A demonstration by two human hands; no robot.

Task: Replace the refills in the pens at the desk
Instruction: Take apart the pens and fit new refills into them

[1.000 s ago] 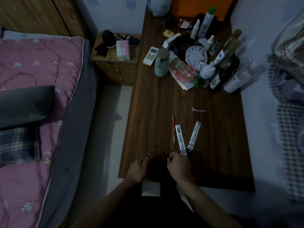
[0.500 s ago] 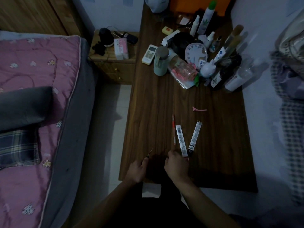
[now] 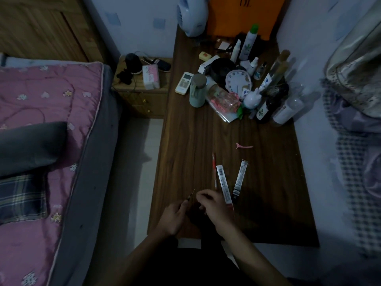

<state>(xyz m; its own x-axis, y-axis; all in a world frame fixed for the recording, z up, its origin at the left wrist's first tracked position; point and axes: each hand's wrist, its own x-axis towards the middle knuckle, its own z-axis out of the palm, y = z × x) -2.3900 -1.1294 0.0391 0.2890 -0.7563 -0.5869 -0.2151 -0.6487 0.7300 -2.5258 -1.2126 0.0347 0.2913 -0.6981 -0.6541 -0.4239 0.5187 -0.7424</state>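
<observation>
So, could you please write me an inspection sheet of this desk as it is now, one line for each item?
Surface: dark wooden desk, dimly lit.
Job's things: red pen, nearer refill packet and farther refill packet lie side by side; thin pen part is in hand.
Clutter: pink hair clip mid-desk; clock, remote control, green tumbler and bottles at the far end.
Grippers: left hand pinches the thin pen part; right hand has curled fingers beside it, contents not visible.
Cables: thin dark cable on the nightstand.
Surroundings: bed with pink quilt on the left.
</observation>
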